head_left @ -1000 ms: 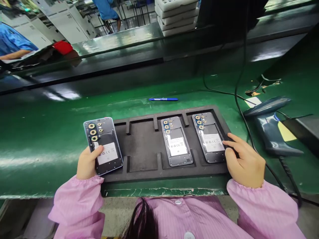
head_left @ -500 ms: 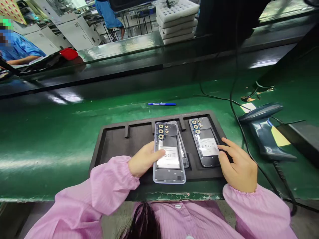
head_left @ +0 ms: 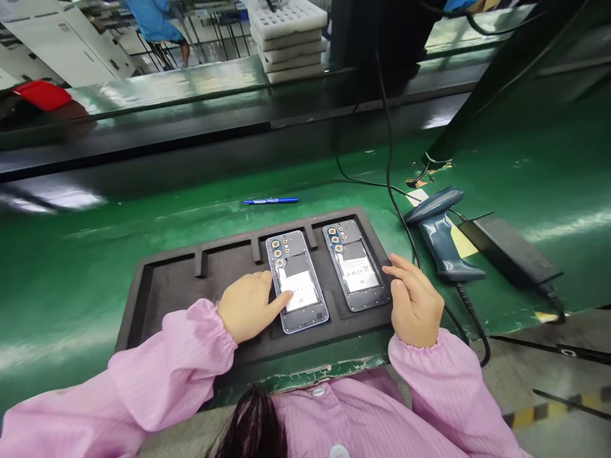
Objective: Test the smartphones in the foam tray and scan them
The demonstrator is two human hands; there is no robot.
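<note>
A smartphone [head_left: 296, 262] without its back cover, showing camera rings and a white-labelled battery, is in my left hand [head_left: 248, 307]. The thumb lies over the label and the other fingers are at the phone's left edge. It is over the tray's middle; anything beneath it is hidden. A second opened smartphone [head_left: 357, 270] lies in the right-hand slot of the black tray [head_left: 179, 299]. Just right of that phone, by the tray's edge, is my right hand [head_left: 416, 305], fingers apart and holding nothing.
Behind the tray lies a blue pen [head_left: 270, 201]. A barcode scanner [head_left: 442, 238], black cables and a black box-shaped device [head_left: 513, 251] are to the right. White foam trays [head_left: 291, 48] are stacked beyond the bench, and a person in blue [head_left: 155, 22] sits farther back.
The phone in my left hand has shifted over the one that showed beneath it, now covered. My right fingers have come off the right-hand phone's edge. The whole view has swung right.
</note>
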